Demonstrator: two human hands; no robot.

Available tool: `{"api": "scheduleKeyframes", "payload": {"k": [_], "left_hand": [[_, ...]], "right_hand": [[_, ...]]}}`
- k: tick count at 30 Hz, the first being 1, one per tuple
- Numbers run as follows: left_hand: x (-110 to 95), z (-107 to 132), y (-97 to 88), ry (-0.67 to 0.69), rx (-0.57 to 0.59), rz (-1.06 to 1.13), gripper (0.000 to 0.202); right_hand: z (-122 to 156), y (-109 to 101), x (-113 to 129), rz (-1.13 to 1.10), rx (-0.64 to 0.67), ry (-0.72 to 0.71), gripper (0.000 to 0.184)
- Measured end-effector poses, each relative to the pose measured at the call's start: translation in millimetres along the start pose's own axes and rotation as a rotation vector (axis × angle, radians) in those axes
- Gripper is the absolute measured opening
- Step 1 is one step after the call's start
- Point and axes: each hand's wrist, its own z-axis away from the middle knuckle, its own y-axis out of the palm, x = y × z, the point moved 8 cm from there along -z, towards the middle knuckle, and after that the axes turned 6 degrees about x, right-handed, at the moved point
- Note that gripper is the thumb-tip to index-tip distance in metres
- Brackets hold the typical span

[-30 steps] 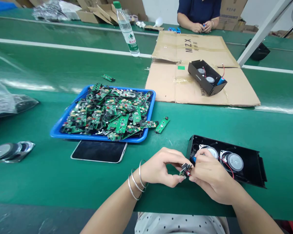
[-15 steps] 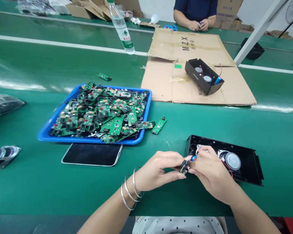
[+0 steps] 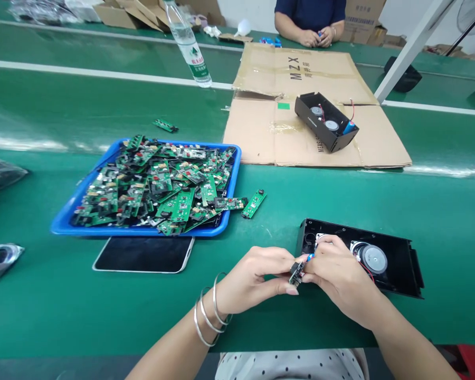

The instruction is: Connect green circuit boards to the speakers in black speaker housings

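My left hand (image 3: pixel 257 277) and my right hand (image 3: pixel 338 279) meet over the green table, both pinching a small circuit board (image 3: pixel 295 273) between fingertips. A blue tip shows just above the board at my right fingers. Right behind my hands lies an open black speaker housing (image 3: pixel 399 266) with two round speakers and a red wire inside. My left wrist wears thin metal bangles.
A blue tray (image 3: pixel 140 230) heaped with green circuit boards sits left, a loose board (image 3: pixel 254 203) beside it, a phone (image 3: pixel 144 254) in front. Flattened cardboard (image 3: pixel 312 79) carries another black housing (image 3: pixel 325 122). A water bottle (image 3: pixel 187 43) stands behind. Another person's hands (image 3: pixel 316 37) work across the table.
My hands with the small board stay together and barely shift. The view has drifted to the right, so the tray and phone appear further left.
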Motion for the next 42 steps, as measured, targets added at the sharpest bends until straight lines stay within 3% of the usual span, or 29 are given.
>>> {"api": "scheduleKeyframes", "payload": {"k": [11, 15, 20, 23, 28, 33, 38, 42], "left_hand": [[2, 2, -8.7, 0.011, -0.108, 0.006, 0.024], [-3, 3, -14.2, 0.070, -0.168, -0.027, 0.037], [-3, 5, -17.2, 0.080, -0.198, -0.003, 0.040], [6, 7, -15.3, 0.008, -0.222, 0.166, 0.041], [32, 10, 0.3, -0.219, -0.267, 0.728, 0.032], [46, 10, 24.9, -0.461, -0.156, 1.078, 0.037], [47, 9, 32.9, -0.451, -0.094, 1.247, 0.030], [46, 8, 33.6, -0.447, -0.089, 1.254, 0.030]], "right_hand": [[-1, -6, 2, -0.020, -0.115, 0.007, 0.028], [5, -18, 4, -0.029, -0.267, 0.024, 0.012], [12, -25, 19, 0.043, -0.388, -0.051, 0.012], [14, -25, 24, 0.088, -0.420, -0.086, 0.016], [15, -24, 26, 0.128, -0.447, -0.121, 0.014], [6, -19, 10, -0.085, -0.360, -0.015, 0.013], [3, -15, 0, -0.223, -0.333, 0.064, 0.013], [3, -16, -1, -0.227, -0.351, 0.070, 0.012]]}}
